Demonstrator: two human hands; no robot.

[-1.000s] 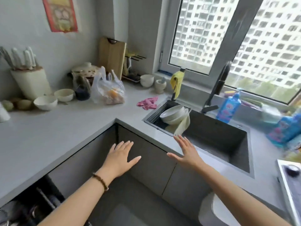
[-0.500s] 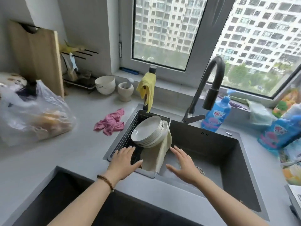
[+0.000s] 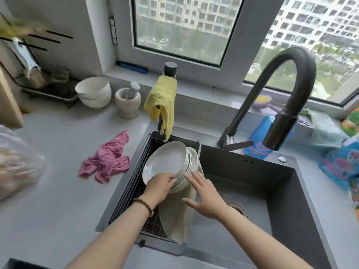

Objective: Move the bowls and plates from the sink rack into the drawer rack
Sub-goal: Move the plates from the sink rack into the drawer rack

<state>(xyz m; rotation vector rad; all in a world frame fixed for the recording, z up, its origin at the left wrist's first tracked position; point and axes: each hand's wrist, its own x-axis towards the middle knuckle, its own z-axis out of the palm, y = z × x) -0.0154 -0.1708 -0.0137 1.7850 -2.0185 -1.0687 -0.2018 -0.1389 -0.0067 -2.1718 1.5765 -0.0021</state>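
A left hand [image 3: 159,188] is gripping the near rim of a stack of white round ceramic plates [image 3: 165,160] leaning on edge in the black wire sink rack [image 3: 134,183], faces turned left. The right hand [image 3: 206,199], fingers straight, is touching the stack's right side. A beige cloth [image 3: 174,216] is draping beneath, and a yellow towelling cloth [image 3: 162,100] is hanging behind.

Pink cloth [image 3: 105,160] on counter [image 3: 58,191]; yellow cloth [image 3: 161,100] draped over post; mortar [image 3: 128,102] beside white bowls [image 3: 94,92]; faucet [image 3: 287,90]; bag [image 3: 17,162].
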